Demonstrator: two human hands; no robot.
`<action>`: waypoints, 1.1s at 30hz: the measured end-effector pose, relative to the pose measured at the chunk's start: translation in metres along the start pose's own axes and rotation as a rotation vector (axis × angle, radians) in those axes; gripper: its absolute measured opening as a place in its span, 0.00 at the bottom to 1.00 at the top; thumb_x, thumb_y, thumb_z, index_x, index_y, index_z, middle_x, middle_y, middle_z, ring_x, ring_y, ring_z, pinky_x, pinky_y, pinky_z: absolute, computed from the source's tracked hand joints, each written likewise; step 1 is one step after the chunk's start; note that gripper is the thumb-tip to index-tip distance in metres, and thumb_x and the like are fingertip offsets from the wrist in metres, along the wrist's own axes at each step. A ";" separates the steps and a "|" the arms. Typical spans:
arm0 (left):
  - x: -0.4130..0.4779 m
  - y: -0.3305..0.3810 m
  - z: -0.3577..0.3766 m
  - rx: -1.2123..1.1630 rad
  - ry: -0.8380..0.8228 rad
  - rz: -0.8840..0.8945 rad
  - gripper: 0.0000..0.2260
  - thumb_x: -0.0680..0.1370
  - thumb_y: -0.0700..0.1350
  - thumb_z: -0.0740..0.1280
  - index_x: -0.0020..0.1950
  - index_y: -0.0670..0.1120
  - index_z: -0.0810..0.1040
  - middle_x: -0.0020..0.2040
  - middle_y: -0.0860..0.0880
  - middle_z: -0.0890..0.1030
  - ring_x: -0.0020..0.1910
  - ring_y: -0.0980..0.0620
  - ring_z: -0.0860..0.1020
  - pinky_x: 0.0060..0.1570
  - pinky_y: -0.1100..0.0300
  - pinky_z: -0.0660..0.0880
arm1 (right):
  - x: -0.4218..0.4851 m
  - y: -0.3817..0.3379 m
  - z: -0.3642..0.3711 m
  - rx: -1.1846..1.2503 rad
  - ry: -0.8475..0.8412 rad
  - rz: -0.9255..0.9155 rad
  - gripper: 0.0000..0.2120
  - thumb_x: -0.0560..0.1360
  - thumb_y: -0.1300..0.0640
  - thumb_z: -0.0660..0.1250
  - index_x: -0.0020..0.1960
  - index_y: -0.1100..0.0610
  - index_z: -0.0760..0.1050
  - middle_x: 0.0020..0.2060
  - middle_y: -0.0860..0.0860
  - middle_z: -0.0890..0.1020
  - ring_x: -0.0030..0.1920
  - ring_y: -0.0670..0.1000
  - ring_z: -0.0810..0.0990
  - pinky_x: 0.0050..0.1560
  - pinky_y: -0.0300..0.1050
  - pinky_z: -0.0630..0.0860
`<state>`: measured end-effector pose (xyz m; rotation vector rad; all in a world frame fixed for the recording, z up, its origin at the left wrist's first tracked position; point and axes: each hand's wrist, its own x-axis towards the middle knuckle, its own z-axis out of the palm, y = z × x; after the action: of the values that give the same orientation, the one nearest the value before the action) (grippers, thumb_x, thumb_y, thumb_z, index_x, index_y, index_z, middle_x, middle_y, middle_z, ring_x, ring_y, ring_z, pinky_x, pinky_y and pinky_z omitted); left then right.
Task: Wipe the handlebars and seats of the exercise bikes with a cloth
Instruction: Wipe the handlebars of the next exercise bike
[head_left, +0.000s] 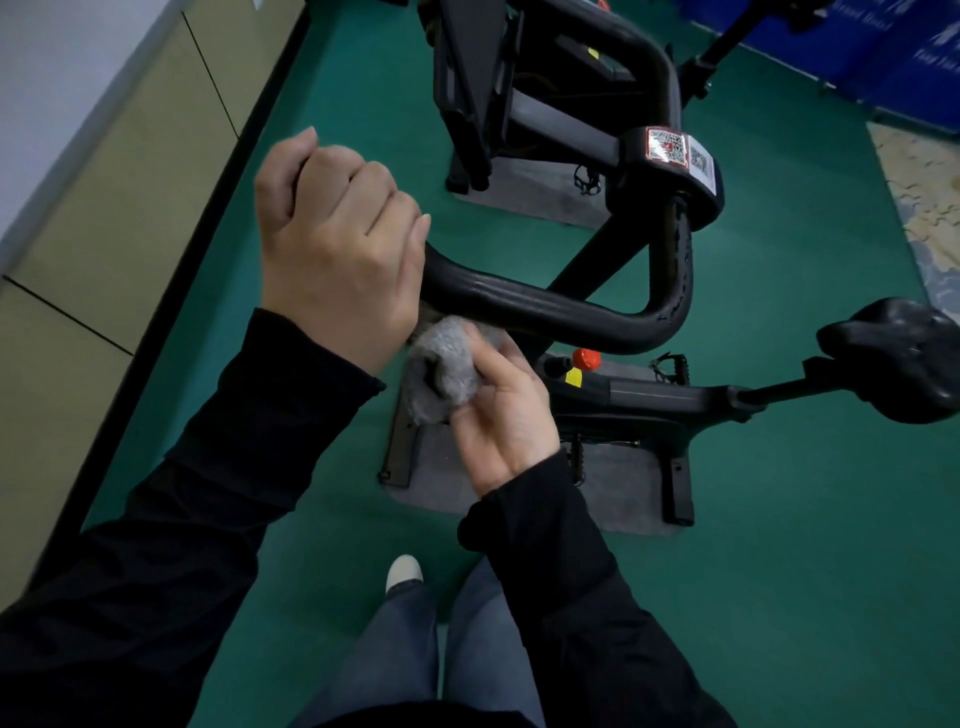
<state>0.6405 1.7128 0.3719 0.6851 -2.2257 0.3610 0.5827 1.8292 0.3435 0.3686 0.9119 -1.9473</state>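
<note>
Grey fleecy cloth, bunched, pinched between thumb and fingers of right hand; it sits just under the handlebar, beside the left hand, which is curled round the bar's left end. Cloth: soft, light, conforming (should wrap the tube readily); hold it wadded, not by a corner. Bar: stiff, fixed, probably grippy. Seat well right of both grips, no hand on it.

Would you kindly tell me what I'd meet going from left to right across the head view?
Beige panels → left hand gripping the handlebar → grey cloth → red knob → QR sticker → black seat.
</note>
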 end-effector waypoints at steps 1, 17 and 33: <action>0.000 0.000 0.000 -0.001 0.000 0.001 0.15 0.81 0.45 0.56 0.41 0.41 0.77 0.42 0.45 0.79 0.52 0.46 0.68 0.66 0.53 0.57 | -0.002 -0.005 -0.006 0.014 0.012 -0.025 0.15 0.72 0.70 0.65 0.59 0.63 0.70 0.55 0.64 0.76 0.51 0.56 0.78 0.60 0.50 0.73; -0.001 0.001 0.000 -0.010 -0.020 -0.021 0.16 0.82 0.45 0.56 0.42 0.39 0.77 0.42 0.44 0.78 0.53 0.46 0.67 0.66 0.52 0.55 | -0.009 -0.023 -0.036 -0.114 0.352 -0.431 0.10 0.69 0.68 0.73 0.48 0.62 0.75 0.38 0.55 0.83 0.39 0.51 0.83 0.46 0.48 0.81; -0.004 0.000 0.004 -0.046 -0.034 -0.043 0.13 0.81 0.45 0.57 0.44 0.40 0.77 0.43 0.43 0.78 0.53 0.44 0.69 0.67 0.46 0.61 | -0.011 -0.024 -0.038 -0.558 0.559 -0.858 0.12 0.69 0.60 0.76 0.41 0.47 0.76 0.42 0.53 0.81 0.47 0.56 0.80 0.53 0.60 0.77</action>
<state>0.6401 1.7125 0.3662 0.7180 -2.2411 0.2778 0.5646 1.8705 0.3349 0.1942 2.1922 -2.2235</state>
